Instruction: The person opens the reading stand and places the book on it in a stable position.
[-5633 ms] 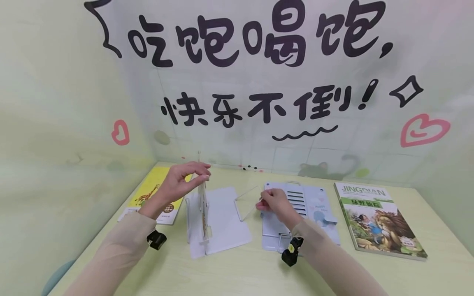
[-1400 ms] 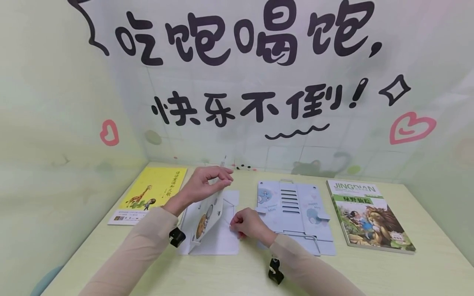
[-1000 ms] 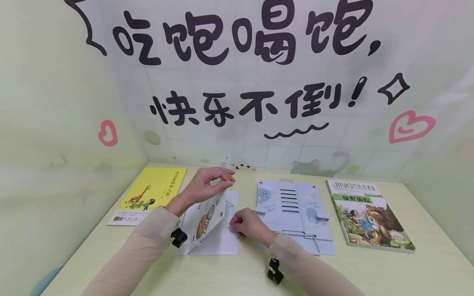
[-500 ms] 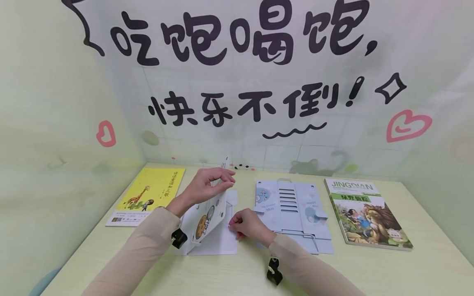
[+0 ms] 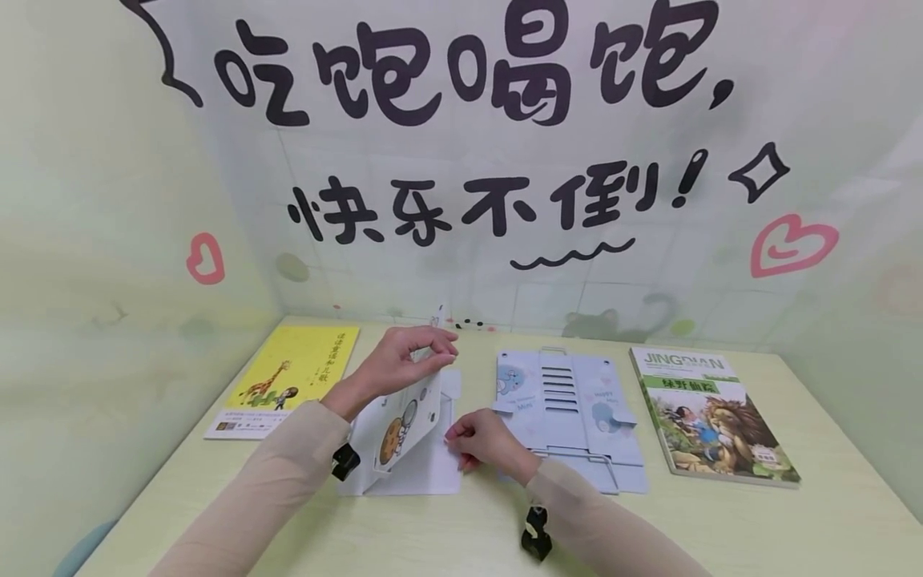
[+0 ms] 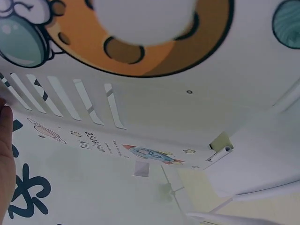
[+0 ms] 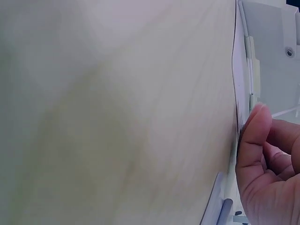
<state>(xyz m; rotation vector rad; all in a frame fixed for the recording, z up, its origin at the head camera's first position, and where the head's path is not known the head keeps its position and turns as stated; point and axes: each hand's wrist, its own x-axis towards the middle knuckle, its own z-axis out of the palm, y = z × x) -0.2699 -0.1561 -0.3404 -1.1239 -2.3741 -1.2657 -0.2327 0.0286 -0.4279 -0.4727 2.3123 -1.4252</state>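
A white book stand [image 5: 392, 437] with cartoon space prints stands on the table, its slotted panel tilted up from a flat base [image 5: 433, 481]. My left hand [image 5: 404, 357] grips the panel's top edge, with the fingers bent over it. In the left wrist view the underside of the hand's work shows slots and a rocket print on the panel [image 6: 159, 103]. My right hand [image 5: 486, 437] is at the right edge of the base, thumb and forefinger pinching there. The right wrist view has the thumb against the edge of the stand [image 7: 240, 84]; the other fingers are curled behind.
A blue book stand [image 5: 566, 417] with a wire holder lies flat just right of my right hand. Farther right lies a green-and-white book [image 5: 714, 425]. A yellow book [image 5: 288, 373] lies at the left, partly behind my left sleeve. A printed wall sheet [image 5: 433, 280] borders the table's back.
Since the earliest frame, my left hand and the panel have shifted right, the panel turning its printed face into view. My right hand has moved left to the base. Over the last second, almost nothing moves.
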